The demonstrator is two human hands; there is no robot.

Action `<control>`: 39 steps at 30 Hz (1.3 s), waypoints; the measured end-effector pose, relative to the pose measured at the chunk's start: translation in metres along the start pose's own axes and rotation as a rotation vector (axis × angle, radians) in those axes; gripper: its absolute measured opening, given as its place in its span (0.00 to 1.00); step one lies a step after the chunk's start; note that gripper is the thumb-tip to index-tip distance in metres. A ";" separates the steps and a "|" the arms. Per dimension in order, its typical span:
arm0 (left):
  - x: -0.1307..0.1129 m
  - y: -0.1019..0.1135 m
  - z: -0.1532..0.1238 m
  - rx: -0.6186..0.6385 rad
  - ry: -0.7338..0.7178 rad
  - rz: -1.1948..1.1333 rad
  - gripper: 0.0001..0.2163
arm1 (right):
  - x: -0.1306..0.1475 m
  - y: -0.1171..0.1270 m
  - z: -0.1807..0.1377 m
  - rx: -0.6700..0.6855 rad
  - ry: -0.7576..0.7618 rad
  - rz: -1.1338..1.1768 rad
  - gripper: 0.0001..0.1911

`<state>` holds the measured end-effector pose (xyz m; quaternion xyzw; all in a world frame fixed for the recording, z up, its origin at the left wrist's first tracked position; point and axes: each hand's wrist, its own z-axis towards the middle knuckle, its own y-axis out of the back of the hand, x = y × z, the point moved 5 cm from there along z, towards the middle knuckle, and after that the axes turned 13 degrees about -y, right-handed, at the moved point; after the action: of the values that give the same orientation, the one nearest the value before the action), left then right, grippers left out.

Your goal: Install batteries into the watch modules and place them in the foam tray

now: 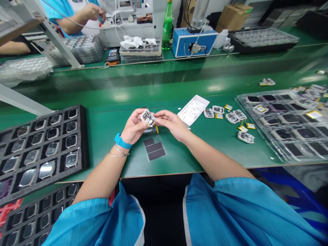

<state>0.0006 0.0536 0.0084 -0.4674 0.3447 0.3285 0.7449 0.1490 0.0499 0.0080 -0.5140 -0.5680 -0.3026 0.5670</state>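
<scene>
My left hand point(133, 128) is closed on a white smartwatch inner frame point(148, 118) with its circuit board facing up, held above the bench. A small yellow-edged battery point(157, 128) hangs by the frame's right side. My right hand point(173, 123) reaches in from the right, thumb and fingers pinched together at the frame's edge; what lies between the fingertips is too small to make out. Below the hands, a clear sheet with dark rectangular stickers point(155, 150) lies on the green bench. Just right of my right hand, a white shallow box point(194, 111) holds many tiny pieces.
At left, a black foam tray point(83, 136) holds watch cases, with another tray point(38, 208) below it. Several loose watch frames with batteries point(232, 118) lie right, beside stacked clear plastic trays point(275, 150). A co-worker's hand point(92, 12), a green bottle point(167, 25) and a blue device point(179, 42) are behind.
</scene>
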 end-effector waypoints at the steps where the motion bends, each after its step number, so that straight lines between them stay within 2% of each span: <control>1: 0.000 0.000 0.000 0.003 -0.003 -0.001 0.24 | 0.000 0.000 0.000 -0.002 0.007 -0.009 0.17; 10: -0.003 -0.003 -0.002 -0.008 0.044 -0.015 0.24 | 0.005 0.001 -0.003 -0.022 0.127 -0.124 0.18; 20: -0.002 -0.002 -0.004 -0.007 0.095 -0.013 0.28 | 0.014 -0.003 -0.012 0.036 0.190 -0.208 0.19; 33: -0.009 -0.011 -0.009 0.090 0.092 0.005 0.30 | 0.034 -0.016 -0.041 0.040 0.575 -0.447 0.10; 39: -0.007 -0.003 -0.010 0.059 0.090 0.053 0.32 | 0.037 -0.018 -0.045 0.025 0.625 -0.520 0.09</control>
<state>-0.0022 0.0424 0.0124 -0.4501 0.3996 0.3163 0.7333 0.1541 0.0121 0.0550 -0.2293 -0.4829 -0.5707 0.6233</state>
